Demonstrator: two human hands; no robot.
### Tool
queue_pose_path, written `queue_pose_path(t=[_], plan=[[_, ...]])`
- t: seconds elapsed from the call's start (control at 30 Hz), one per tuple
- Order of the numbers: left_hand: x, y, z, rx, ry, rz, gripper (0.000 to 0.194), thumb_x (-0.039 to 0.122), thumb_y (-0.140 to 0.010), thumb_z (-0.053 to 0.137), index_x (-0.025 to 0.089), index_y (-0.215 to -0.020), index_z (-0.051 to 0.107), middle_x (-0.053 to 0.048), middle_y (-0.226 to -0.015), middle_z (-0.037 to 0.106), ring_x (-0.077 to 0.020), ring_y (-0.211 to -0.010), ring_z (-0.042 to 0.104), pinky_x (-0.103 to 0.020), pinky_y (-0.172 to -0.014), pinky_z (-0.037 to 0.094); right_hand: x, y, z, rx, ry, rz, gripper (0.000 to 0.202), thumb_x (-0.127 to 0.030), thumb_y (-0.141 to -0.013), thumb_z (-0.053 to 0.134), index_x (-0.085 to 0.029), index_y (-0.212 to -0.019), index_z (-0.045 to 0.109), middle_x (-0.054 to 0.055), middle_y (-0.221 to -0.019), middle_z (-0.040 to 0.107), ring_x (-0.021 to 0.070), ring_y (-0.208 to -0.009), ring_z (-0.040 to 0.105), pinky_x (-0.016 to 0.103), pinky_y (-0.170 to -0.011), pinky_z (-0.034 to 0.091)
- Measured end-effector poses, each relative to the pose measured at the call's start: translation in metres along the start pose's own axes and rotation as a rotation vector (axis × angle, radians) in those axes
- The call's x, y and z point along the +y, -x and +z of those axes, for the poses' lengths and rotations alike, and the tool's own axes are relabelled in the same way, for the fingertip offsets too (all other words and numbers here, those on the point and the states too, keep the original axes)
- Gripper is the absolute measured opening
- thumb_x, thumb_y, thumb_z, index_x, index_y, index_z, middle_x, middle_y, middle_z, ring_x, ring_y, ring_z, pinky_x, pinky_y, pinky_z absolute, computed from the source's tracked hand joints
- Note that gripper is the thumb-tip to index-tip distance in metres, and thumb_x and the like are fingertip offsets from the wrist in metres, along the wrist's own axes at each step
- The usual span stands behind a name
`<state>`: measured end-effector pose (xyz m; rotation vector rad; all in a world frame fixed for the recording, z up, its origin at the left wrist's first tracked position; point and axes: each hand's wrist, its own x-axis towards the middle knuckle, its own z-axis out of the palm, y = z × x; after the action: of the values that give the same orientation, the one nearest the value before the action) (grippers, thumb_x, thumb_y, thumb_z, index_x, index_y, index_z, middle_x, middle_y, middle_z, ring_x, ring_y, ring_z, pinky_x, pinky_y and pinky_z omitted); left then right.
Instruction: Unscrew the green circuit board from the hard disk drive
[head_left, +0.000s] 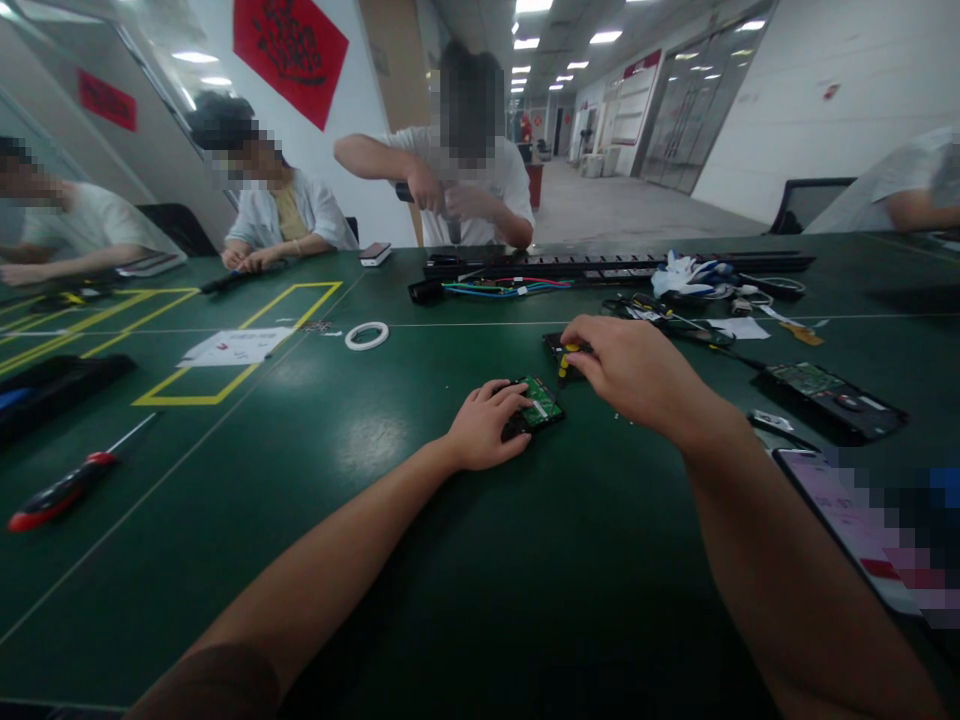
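Observation:
A hard drive [541, 400] with its green circuit board facing up lies on the table in front of me. My left hand [491, 425] grips it from the left, fingers over the board and thumb along the near edge. Pinched between the fingers of my right hand [619, 370] is a small yellow and black screwdriver [564, 368]. It points down at the drive's right corner; whether the tip touches a screw is too small to tell. Just behind, a flat dark part [553, 346] is partly hidden by my right hand.
A larger drive [829, 395] and a phone [847, 520] lie at right. Left are a red-black screwdriver [67, 490], a paper sheet [236, 347] and a white tape roll [367, 336]. Cables, gloves [694, 275] and long black rails [600, 265] lie across the back. Several people sit around.

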<state>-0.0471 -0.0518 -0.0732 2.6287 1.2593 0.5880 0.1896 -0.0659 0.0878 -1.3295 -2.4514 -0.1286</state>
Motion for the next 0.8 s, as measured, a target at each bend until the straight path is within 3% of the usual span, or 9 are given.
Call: queue_pose_path(t=[0.47, 0.8], plan=[[0.0008, -0.0004, -0.0017, -0.012, -0.004, -0.004, 0.056, 0.046, -0.087, 0.067, 0.029, -0.139, 0.056, -0.003, -0.163, 0.048, -0.0371, -0.151, 0.035, -0.061, -0.117, 0.038, 0.0036, -0.0003, 0.0004, 0.001, 0.012, -0.026, 0.018, -0.017, -0.097, 0.056, -0.018, -0.108, 0.07, 0.01, -0.104, 0.076, 0.0242, -0.092, 0.069, 0.034, -0.079, 0.044], [-0.0001, -0.0003, -0.0006, -0.002, -0.004, 0.008, 0.056, 0.046, -0.087, 0.068, 0.029, -0.139, 0.057, -0.003, -0.162, 0.049, -0.0362, -0.151, 0.036, -0.06, -0.118, 0.038, 0.0017, 0.0008, 0.0003, 0.007, 0.045, -0.013, 0.014, -0.028, -0.097, 0.062, -0.019, -0.102, 0.07, 0.01, -0.1, 0.073, 0.0233, -0.086, 0.066, 0.034, -0.076, 0.042]])
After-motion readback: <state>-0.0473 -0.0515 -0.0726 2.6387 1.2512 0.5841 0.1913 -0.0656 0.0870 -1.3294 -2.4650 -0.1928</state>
